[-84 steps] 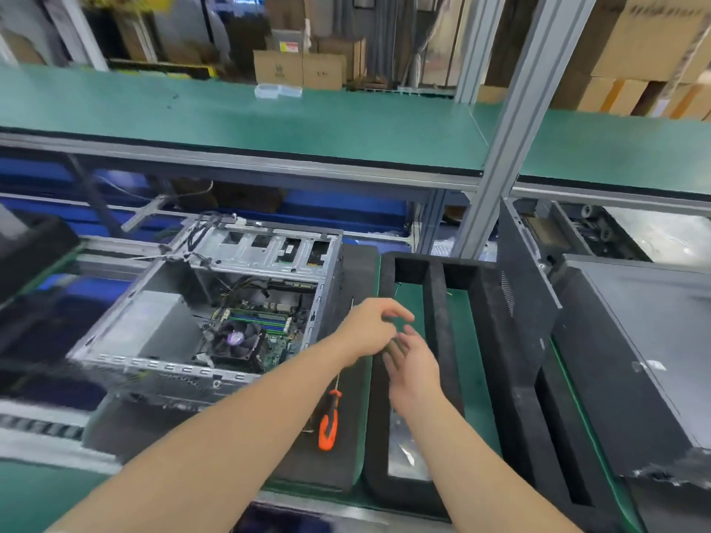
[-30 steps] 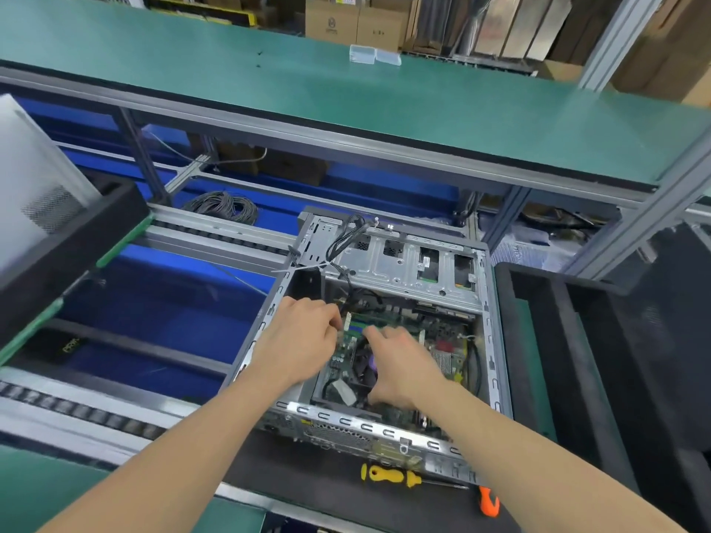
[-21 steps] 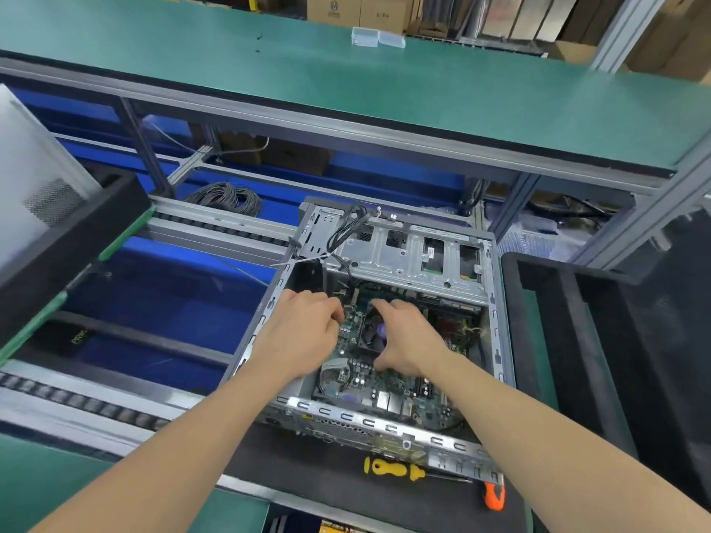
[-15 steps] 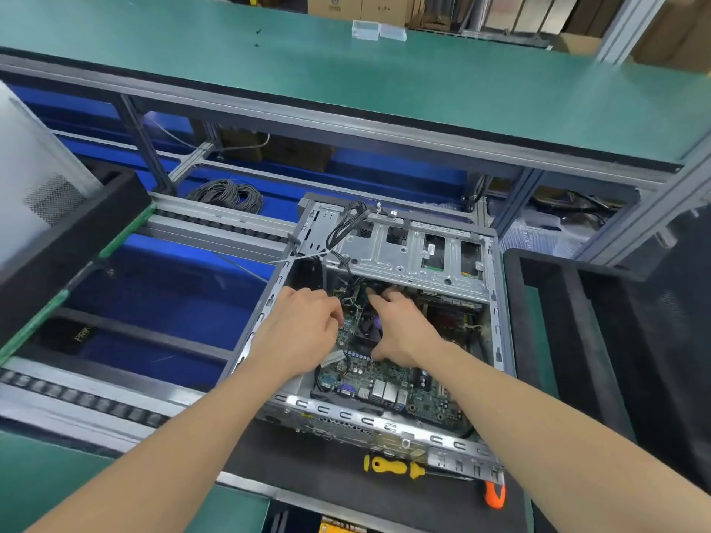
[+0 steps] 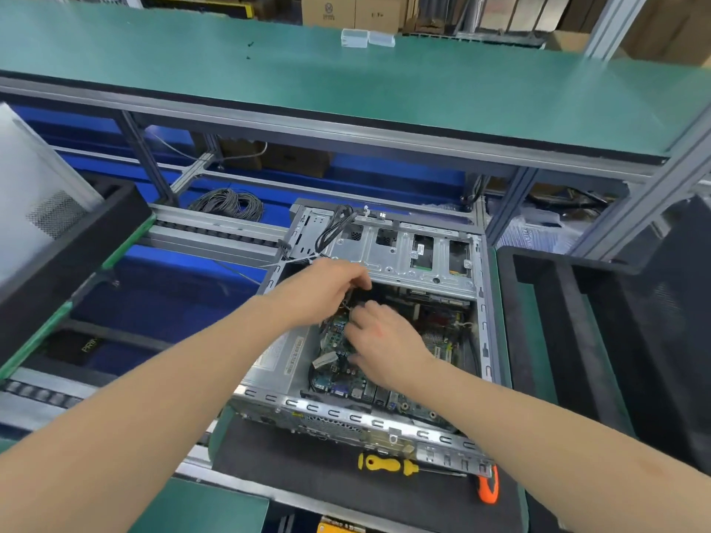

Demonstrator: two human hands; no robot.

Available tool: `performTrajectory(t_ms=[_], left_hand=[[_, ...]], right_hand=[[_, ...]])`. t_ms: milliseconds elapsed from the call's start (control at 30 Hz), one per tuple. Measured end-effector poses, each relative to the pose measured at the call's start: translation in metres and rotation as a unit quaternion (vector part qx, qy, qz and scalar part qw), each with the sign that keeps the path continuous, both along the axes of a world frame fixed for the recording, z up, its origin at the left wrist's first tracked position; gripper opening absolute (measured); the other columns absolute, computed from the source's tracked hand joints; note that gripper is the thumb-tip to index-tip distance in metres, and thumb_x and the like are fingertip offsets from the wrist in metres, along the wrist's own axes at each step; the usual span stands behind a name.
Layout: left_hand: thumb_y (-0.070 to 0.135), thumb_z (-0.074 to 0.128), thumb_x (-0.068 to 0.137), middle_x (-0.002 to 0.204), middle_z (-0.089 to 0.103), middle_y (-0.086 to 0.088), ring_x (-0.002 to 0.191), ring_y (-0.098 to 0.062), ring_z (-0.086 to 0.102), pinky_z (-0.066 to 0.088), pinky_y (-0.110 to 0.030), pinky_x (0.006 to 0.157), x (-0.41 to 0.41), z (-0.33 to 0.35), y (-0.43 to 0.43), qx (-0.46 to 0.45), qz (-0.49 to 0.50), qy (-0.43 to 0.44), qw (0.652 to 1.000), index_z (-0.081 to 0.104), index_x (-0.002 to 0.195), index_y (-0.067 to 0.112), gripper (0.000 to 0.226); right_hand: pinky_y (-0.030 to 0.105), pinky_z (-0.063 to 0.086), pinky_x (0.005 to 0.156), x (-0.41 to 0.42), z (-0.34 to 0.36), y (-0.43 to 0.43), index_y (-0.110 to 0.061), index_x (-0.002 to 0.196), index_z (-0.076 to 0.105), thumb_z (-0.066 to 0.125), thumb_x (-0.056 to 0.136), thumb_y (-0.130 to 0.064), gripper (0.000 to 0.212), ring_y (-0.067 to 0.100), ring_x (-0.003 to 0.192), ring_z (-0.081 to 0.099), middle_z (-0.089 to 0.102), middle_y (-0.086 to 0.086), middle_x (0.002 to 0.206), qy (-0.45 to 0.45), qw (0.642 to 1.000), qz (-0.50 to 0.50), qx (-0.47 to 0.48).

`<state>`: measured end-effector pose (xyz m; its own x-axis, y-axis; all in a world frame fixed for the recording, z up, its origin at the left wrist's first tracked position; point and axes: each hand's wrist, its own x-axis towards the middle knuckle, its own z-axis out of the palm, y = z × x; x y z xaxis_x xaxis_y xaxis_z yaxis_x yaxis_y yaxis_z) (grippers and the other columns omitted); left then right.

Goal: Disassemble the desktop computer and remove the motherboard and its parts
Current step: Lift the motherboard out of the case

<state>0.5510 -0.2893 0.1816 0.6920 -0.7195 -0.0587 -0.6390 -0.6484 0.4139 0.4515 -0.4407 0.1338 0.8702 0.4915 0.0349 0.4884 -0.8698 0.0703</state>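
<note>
- The computer case (image 5: 404, 259) is lying open on a black mat (image 5: 292, 463), centre, with the motherboard (image 5: 334, 340) sitting inside.
- The left hand (image 5: 327, 290) is curling over the board's far-left corner; I cannot tell what its grip holds.
- The right hand (image 5: 384, 340) is touching the board just beside it, its grip hidden.

The left hand (image 5: 327, 292) and right hand (image 5: 383, 338) meet inside the open computer case (image 5: 388, 257), above the motherboard (image 5: 334, 373).

An electronics factory line workshop: green-matted shelf (image 5: 346, 82) on aluminium framing (image 5: 650, 198), conveyor rails (image 5: 215, 234) beneath, black foam trays (image 5: 569, 325) alongside, cardboard boxes (image 5: 346, 9) stacked at the back
</note>
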Motion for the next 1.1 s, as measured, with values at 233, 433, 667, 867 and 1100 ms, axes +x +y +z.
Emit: performTrajectory(t_ms=[233,433,667,867,1100], left_hand=[[0.028,0.066,0.098,0.156,0.041,0.003,0.136,-0.021,0.046,0.039,-0.043,0.112,0.011,-0.031,-0.027,0.155,-0.245,-0.035,0.956,0.042,0.151,0.044,0.06],[0.032,0.071,0.095,0.128,0.053,0.012,0.114,-0.018,0.058,0.052,-0.038,0.081,0.014,-0.039,-0.035,0.148,-0.223,-0.003,0.964,0.043,0.148,0.055,0.065],[0.007,0.054,0.095,0.164,0.037,0.01,0.132,-0.026,0.055,0.052,-0.037,0.089,0.011,-0.038,-0.035,0.181,-0.219,-0.014,0.959,0.031,0.152,0.061,0.081],[0.006,0.055,0.095,0.165,0.033,0.013,0.132,-0.026,0.055,0.049,-0.034,0.084,0.012,-0.041,-0.037,0.178,-0.212,-0.008,0.961,0.033,0.15,0.062,0.082],[0.001,0.048,0.091,0.164,0.036,0.012,0.129,-0.03,0.056,0.047,-0.033,0.086,0.011,-0.041,-0.039,0.18,-0.202,-0.01,0.963,0.037,0.148,0.063,0.085]], right_hand=[[0.035,0.058,0.066,0.0,-0.012,0.031,-0.024,0.102,0.076,0.07,0.077,-0.018,0.026,0.021,0.078,0.072,0.072,-0.003,0.108,0.045,0.969,0.178,-0.164],[0.044,0.053,0.072,0.006,-0.023,0.059,-0.013,0.126,0.069,0.055,0.098,-0.011,0.032,0.039,0.117,0.062,0.06,0.014,0.131,0.099,0.966,0.072,-0.227],[0.039,0.051,0.084,0.011,-0.021,0.049,-0.02,0.118,0.073,0.052,0.099,-0.017,0.028,0.028,0.109,0.063,0.069,0.001,0.116,0.123,0.961,0.123,-0.215],[0.038,0.048,0.076,0.011,-0.018,0.05,-0.012,0.108,0.075,0.056,0.091,-0.008,0.026,0.029,0.099,0.063,0.07,0.005,0.104,0.128,0.963,0.12,-0.203],[0.044,0.05,0.089,0.009,-0.02,0.046,-0.008,0.113,0.073,0.053,0.092,-0.008,0.029,0.032,0.107,0.06,0.068,0.009,0.113,0.139,0.966,0.116,-0.184]])
